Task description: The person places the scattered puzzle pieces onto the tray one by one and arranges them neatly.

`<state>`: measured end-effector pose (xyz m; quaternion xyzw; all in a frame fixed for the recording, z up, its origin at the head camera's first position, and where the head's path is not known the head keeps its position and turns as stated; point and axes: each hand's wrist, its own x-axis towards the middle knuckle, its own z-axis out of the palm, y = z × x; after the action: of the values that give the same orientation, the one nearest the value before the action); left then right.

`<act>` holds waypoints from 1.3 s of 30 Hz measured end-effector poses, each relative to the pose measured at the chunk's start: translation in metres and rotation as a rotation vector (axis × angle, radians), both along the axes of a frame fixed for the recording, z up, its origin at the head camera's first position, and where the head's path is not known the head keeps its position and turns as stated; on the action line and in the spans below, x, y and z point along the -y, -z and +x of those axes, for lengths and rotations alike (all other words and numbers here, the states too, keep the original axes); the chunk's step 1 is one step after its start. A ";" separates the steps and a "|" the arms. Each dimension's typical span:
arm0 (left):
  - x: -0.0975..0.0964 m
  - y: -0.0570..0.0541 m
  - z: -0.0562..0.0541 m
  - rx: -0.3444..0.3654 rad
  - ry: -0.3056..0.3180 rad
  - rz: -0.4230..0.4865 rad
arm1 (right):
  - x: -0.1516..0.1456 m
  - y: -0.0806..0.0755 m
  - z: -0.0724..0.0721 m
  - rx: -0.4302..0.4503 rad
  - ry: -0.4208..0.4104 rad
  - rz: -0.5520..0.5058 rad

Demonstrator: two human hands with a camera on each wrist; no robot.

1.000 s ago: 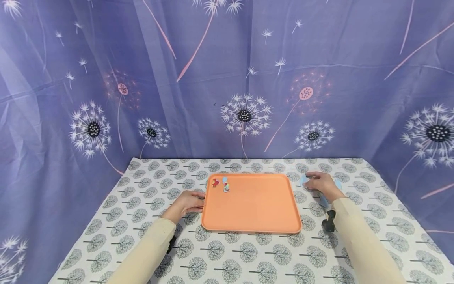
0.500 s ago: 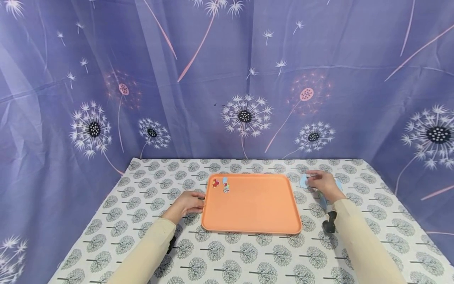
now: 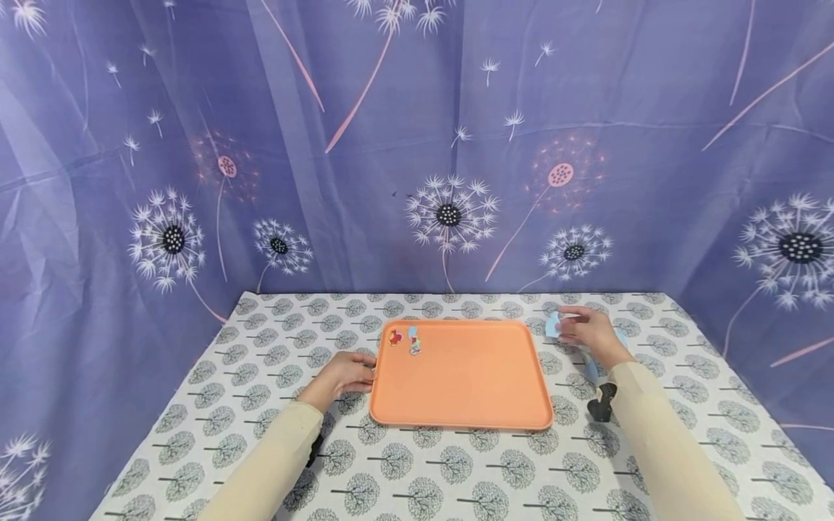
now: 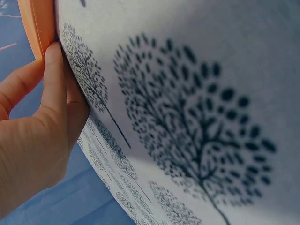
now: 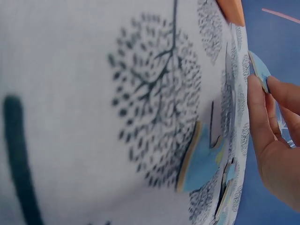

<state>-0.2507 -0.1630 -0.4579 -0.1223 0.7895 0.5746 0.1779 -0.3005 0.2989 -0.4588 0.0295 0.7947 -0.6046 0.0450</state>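
Observation:
In the head view, my left hand (image 3: 345,374) is at the left edge of the orange tray (image 3: 482,376), holding its rim between thumb and fingers. The left wrist view shows the thumb and a finger against the tray's side (image 4: 38,28). Right of the tray, my right hand (image 3: 589,334) pinches a flat light blue puzzle piece (image 3: 552,325), seen edge-on as a thin piece (image 5: 258,68) in the right wrist view. Other light blue pieces lie under and beside that hand, one of them (image 5: 199,164) with a notched edge.
Small printed pieces, one red (image 3: 395,337) and one with mixed colours (image 3: 415,344), lie at the tray's upper left corner. A tree-print cloth (image 3: 449,477) covers the table. Purple dandelion curtains (image 3: 365,181) hang behind and at both sides.
My right hand has lifted the pinched light blue piece slightly and shifted it a little left; the piece now looks more tilted. My left hand and the tray stay put.

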 end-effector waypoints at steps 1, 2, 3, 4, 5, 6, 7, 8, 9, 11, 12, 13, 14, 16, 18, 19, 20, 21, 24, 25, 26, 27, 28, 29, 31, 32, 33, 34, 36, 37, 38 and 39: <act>0.000 0.001 0.000 0.001 0.002 -0.002 | 0.001 -0.001 0.000 -0.001 -0.006 -0.005; 0.000 0.001 0.000 0.001 0.004 -0.002 | 0.002 -0.001 0.000 -0.001 -0.013 -0.010; 0.001 0.001 0.000 0.002 0.005 -0.001 | 0.003 -0.002 0.000 -0.001 -0.017 -0.015; 0.001 0.001 0.000 0.002 0.004 0.002 | 0.004 -0.003 0.000 0.001 -0.020 -0.023; 0.000 0.001 0.000 0.002 0.003 0.006 | 0.006 -0.003 -0.001 0.004 -0.021 -0.034; 0.000 0.001 0.000 -0.001 0.003 0.010 | 0.007 -0.004 -0.001 0.004 -0.022 -0.044; 0.000 0.001 0.000 -0.003 0.002 0.015 | 0.009 -0.005 -0.001 0.004 -0.023 -0.047; 0.000 0.001 0.001 -0.006 0.000 0.020 | 0.011 -0.006 -0.002 0.003 -0.024 -0.050; 0.000 0.000 0.001 -0.008 -0.002 0.026 | 0.013 -0.007 -0.002 -0.001 -0.030 -0.052; 0.000 0.000 0.001 -0.013 -0.004 0.033 | 0.018 -0.008 -0.003 -0.004 -0.027 -0.063; 0.000 0.001 0.001 -0.014 -0.005 0.033 | 0.020 -0.008 -0.004 -0.004 -0.025 -0.082; 0.000 0.001 0.001 -0.014 -0.005 0.033 | 0.023 -0.008 -0.005 -0.008 -0.035 -0.083; 0.000 0.001 0.001 -0.012 -0.005 0.033 | 0.026 -0.009 -0.005 -0.008 -0.037 -0.086; 0.000 0.001 0.001 -0.008 -0.002 0.028 | 0.033 -0.009 -0.007 -0.006 -0.031 -0.103; 0.000 0.001 0.001 -0.003 0.001 0.025 | 0.040 -0.010 -0.008 -0.006 -0.038 -0.102; 0.000 0.001 0.001 0.001 0.002 0.024 | 0.043 -0.011 -0.008 -0.014 -0.051 -0.080; 0.000 0.001 0.001 0.004 0.003 0.022 | 0.046 -0.012 -0.009 -0.016 -0.049 -0.079; 0.000 0.000 0.001 0.005 0.004 0.020 | 0.050 -0.012 -0.010 -0.021 -0.053 -0.085; 0.000 -0.001 0.000 0.007 0.003 0.018 | 0.059 -0.014 -0.013 -0.042 -0.075 -0.082; 0.000 -0.001 0.000 0.006 0.003 0.015 | 0.062 -0.014 -0.014 -0.045 -0.080 -0.090; 0.001 -0.001 0.000 0.005 0.005 0.015 | 0.065 -0.015 -0.015 -0.044 -0.082 -0.100; 0.001 -0.002 0.000 0.003 0.004 0.015 | 0.068 -0.016 -0.016 -0.043 -0.082 -0.109; 0.001 -0.002 0.000 0.001 0.004 0.017 | 0.072 -0.016 -0.017 -0.040 -0.082 -0.117; 0.001 -0.002 0.000 -0.001 0.004 0.017 | 0.076 -0.016 -0.018 -0.038 -0.086 -0.120; 0.001 -0.002 0.000 -0.004 0.002 0.021 | 0.083 -0.016 -0.020 -0.028 -0.090 -0.141; 0.001 -0.002 0.000 -0.003 0.000 0.023 | 0.087 -0.015 -0.021 -0.025 -0.089 -0.149; 0.001 -0.002 0.001 -0.002 -0.003 0.024 | 0.090 -0.014 -0.022 -0.022 -0.090 -0.159; 0.001 -0.003 0.001 0.000 -0.005 0.026 | 0.093 -0.013 -0.024 -0.019 -0.096 -0.163; 0.001 -0.003 0.001 0.004 -0.005 0.024 | 0.099 -0.011 -0.026 -0.012 -0.108 -0.173; 0.001 -0.003 0.001 0.006 -0.006 0.024 | 0.102 -0.010 -0.027 -0.010 -0.110 -0.176; 0.001 -0.003 0.001 0.009 -0.005 0.024 | 0.106 -0.009 -0.027 -0.008 -0.117 -0.177; 0.001 -0.003 0.001 0.010 -0.004 0.024 | 0.109 -0.008 -0.027 -0.009 -0.129 -0.177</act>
<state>-0.2500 -0.1636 -0.4548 -0.1244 0.7812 0.5839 0.1823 -0.3279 0.1903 -0.4510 -0.0286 0.7385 -0.6685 0.0828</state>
